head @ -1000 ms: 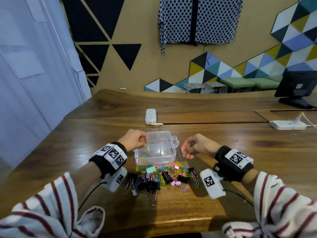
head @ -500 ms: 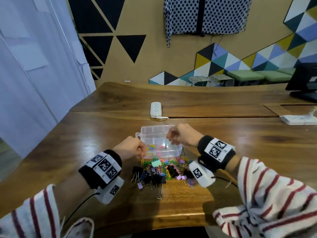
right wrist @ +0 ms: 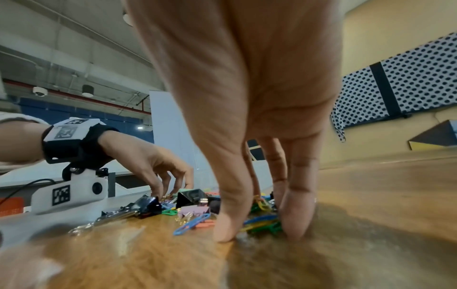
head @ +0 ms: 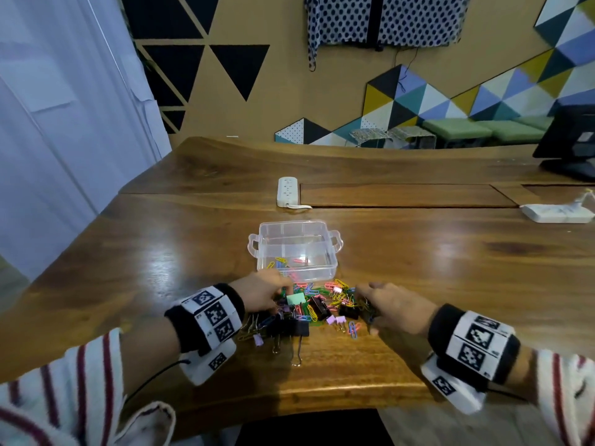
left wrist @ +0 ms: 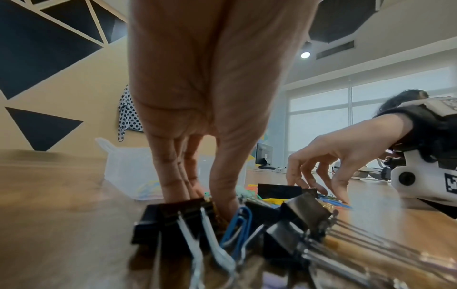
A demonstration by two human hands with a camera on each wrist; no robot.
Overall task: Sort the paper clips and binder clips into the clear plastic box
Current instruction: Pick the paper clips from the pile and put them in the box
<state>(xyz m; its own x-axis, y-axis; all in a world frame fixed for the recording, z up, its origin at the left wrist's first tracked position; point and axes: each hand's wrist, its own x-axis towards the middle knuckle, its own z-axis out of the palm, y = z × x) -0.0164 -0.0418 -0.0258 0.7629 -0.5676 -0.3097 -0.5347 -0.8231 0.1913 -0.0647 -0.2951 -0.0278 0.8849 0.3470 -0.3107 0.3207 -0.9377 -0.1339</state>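
Paper clips (head: pixel 335 299) lie beneath both my hands; left hand (head: pixel 262 294) and right hand (head: pixel 394 305) reach in, grips indiscernible.

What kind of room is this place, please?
Probably an office or meeting room: a long wooden table with white power strips, a black computer monitor at its far right, and green cushioned benches along a wall of coloured triangle panels.
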